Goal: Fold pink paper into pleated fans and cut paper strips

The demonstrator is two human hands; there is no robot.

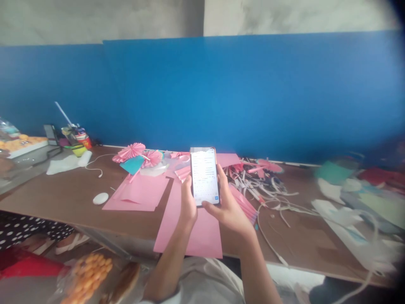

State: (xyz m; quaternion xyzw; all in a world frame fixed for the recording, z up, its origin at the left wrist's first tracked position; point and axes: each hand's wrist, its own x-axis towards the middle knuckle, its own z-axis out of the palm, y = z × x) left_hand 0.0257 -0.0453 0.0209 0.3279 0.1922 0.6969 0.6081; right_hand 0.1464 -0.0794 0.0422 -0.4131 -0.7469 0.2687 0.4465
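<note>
One phone (204, 179): tilted up with its face to the wearer, above pink paper on the table (57, 198).
Left hand (189, 202): closed along the phone's left edge, thumb against the side.
Right hand (230, 211): curled around the right edge, thumb at the bottom of the screen (205, 185); pressing or merely resting, cannot tell.
Screen: lit, with rows of text above an apparent keypad and a blue key at lower right; too small to read. Seemingly mid-entry, not visibly finished.
Pink fans (134, 152): pleated and spread, beside a teal piece (132, 164); apparently the most complete of the paper work.
Pleated pink paper (243, 202): just beside the right hand; folded, by the look, but not fanned out.
Pink sheets (202, 240): lying flat, seemingly not yet pleated.
Paper strips (245, 181): heaped behind the pleated paper, probably offcuts, not cleared away.
Paper work: probably part done and paused, judging by both hands on the phone; how much left, cannot tell.
</note>
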